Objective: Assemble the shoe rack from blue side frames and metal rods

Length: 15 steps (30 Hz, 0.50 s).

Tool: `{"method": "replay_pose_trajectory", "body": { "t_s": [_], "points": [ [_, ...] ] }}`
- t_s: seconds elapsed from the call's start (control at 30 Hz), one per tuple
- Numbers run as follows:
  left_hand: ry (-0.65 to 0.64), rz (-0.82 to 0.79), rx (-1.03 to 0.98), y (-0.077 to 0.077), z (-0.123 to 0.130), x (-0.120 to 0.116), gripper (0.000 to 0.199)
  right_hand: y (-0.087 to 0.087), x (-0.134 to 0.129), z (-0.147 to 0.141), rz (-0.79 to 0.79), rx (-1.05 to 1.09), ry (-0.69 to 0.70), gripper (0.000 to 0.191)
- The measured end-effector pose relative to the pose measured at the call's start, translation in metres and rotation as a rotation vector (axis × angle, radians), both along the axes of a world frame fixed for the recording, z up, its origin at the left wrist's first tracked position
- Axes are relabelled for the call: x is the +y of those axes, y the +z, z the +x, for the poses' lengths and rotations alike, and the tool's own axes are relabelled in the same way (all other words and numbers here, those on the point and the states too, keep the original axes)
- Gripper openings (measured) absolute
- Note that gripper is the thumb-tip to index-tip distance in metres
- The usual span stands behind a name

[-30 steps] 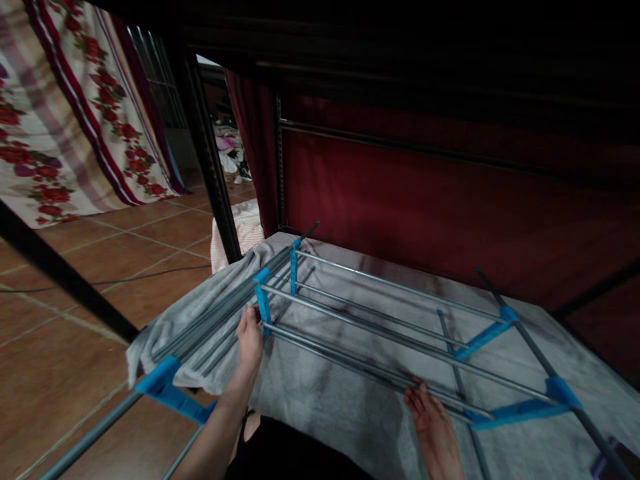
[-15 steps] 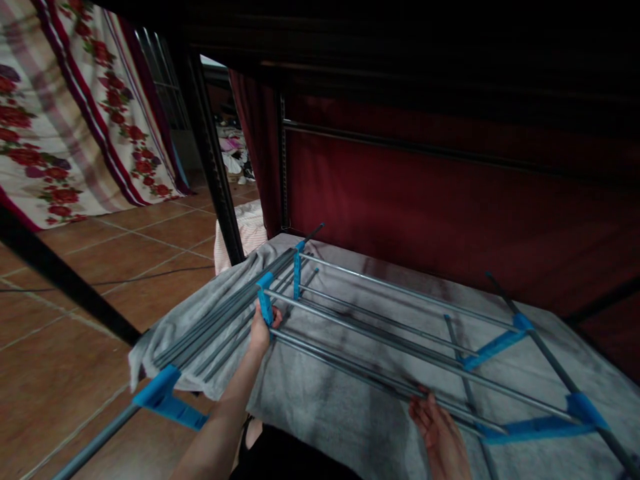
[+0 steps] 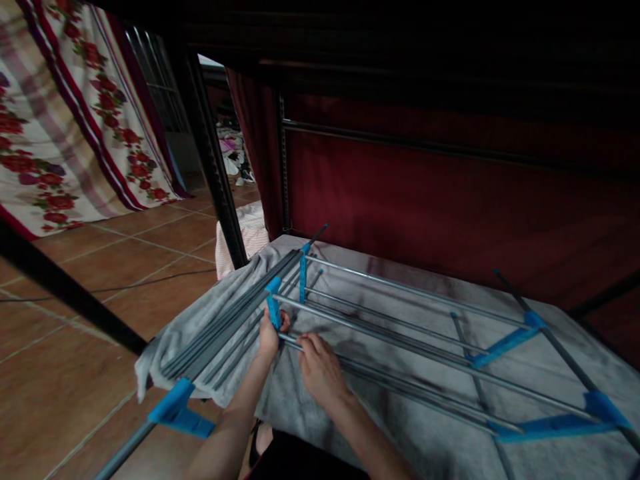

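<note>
A rack of grey metal tubes (image 3: 400, 341) joined by blue plastic brackets (image 3: 555, 427) lies across a grey blanket (image 3: 310, 417). My left hand (image 3: 270, 333) is closed round the lower part of a blue connector (image 3: 273, 305) at the rack's near left corner. Just right of it, my right hand (image 3: 320, 363) has its fingers wrapped on the front lower tube, close to that connector. Left of my hands, a bundle of loose grey tubes (image 3: 225, 323) rests on the blanket. Another blue bracket (image 3: 183, 408) sits on a tube at the lower left.
Black metal posts (image 3: 217, 160) and a dark beam frame the space. A dark red cloth (image 3: 425, 207) hangs behind the blanket. To the left are a tiled floor (image 3: 145, 250), a thin cable and a flowered curtain (image 3: 65, 133).
My right hand has moved left along the front tube, from near its right part to beside my left hand, and has closed on it. The view has shifted slightly.
</note>
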State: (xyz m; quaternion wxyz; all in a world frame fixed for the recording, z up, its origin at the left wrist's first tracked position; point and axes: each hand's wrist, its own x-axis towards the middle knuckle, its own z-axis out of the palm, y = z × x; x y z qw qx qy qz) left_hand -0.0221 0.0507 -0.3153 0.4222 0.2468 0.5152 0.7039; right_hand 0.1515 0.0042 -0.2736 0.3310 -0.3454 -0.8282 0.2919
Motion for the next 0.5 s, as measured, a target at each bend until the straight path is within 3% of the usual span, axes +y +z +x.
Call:
{"method": "replay_pose_trajectory", "body": {
  "t_s": [0.13,0.23,0.5],
  "points": [
    [0.05,0.005,-0.035,0.001,-0.002,-0.002,0.057,-0.002,0.015,-0.049,0.091,-0.39,0.002,0.038],
    [0.075,0.008,-0.069,0.0,-0.004,-0.002,0.05,-0.001,0.021,-0.064,0.13,-0.591,-0.012,0.035],
    [0.055,0.02,-0.174,-0.007,-0.007,0.003,0.054,0.006,0.027,-0.061,0.142,-0.653,0.061,0.029]
  ]
}}
